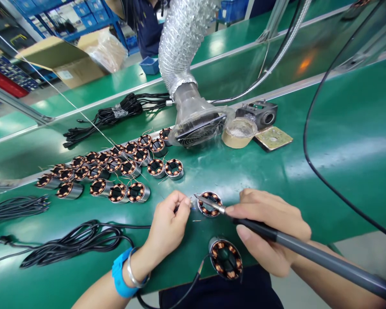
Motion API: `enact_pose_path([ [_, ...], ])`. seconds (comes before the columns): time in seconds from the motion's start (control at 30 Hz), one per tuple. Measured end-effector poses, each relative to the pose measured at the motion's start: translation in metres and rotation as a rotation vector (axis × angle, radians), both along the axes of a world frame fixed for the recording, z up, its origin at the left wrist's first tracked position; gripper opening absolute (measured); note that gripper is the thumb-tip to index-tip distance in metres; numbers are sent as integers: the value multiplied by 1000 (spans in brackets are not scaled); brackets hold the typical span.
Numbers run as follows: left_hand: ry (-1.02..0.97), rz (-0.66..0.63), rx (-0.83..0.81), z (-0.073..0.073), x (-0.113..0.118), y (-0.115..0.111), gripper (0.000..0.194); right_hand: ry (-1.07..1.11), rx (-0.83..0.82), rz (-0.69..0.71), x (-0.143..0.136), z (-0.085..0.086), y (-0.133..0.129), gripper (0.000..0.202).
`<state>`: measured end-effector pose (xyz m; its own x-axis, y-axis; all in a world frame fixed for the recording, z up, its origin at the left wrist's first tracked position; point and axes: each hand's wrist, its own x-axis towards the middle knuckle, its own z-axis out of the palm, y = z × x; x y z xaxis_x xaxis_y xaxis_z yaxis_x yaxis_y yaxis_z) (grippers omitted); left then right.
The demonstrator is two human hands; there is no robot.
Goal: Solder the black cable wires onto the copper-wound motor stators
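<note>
My right hand (270, 227) is closed around a soldering iron (260, 229), its metal tip slanting across the top of a stator with copper windings (209, 204). Just left of that stator, my left hand (169, 225) pinches the end of a black cable (138, 226) with thin wires at its tip. The tip of the iron is close to these wires; whether they touch I cannot tell. Nearer to me, at the table's front edge, a second stator (225, 259) has a black cable (196, 279) attached to it.
Several more stators (137, 192) stand in rows at the left. Behind them lies a black cable bundle (119, 111). A fume extraction hood (201, 120) on a foil duct hangs ahead, beside a tape roll (239, 132), a sponge tray (273, 138) and an iron holder (257, 115). Coiled cable (73, 244) lies left.
</note>
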<state>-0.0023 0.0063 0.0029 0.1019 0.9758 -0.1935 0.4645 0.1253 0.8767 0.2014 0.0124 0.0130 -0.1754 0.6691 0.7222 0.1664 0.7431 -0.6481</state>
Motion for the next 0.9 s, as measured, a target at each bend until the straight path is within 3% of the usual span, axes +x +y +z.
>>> enact_pose_path([
  [0.37,4,0,-5,-1,-1,0,31,13,31,-42,1,0,1,36],
  [0.6,-57,-72,-70,6,-4,0,32,-37,22,-64,-6,-14,8,45],
  [0.77,-27,-162,-21,15,-4,0,37,-212,76,20,-23,-25,18,25],
  [0.9,22,-243,28,20,-6,-1,35,-279,208,20,-26,-31,22,24],
])
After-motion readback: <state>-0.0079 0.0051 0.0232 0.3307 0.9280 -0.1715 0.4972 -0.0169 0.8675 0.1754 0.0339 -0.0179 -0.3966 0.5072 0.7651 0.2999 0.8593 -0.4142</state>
